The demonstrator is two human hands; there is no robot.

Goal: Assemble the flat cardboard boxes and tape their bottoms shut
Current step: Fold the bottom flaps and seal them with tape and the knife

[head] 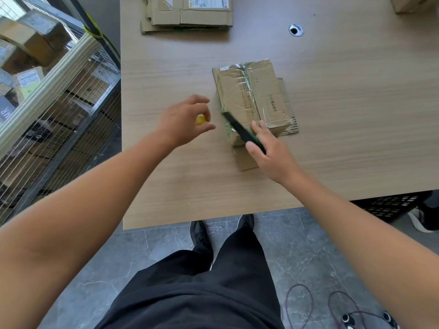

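A small cardboard box (251, 91) stands on the wooden table (166, 181), its flaps folded shut and clear tape along the seam on top. My right hand (268, 150) grips a black and green cutter (242, 130) at the box's near left corner, the tool's tip lying against the box's left edge. My left hand (185, 122) hovers just left of the box, its curled fingers and thumb around a small yellow object (200, 120). A stack of flat cardboard boxes (187, 15) lies at the table's far edge.
A round cable hole (296, 29) sits in the tabletop behind the box. Another cardboard box (411, 4) is at the far right corner. A wire cage cart (54, 110) full of parcels stands to the left. A black crate (389, 205) sits under the table.
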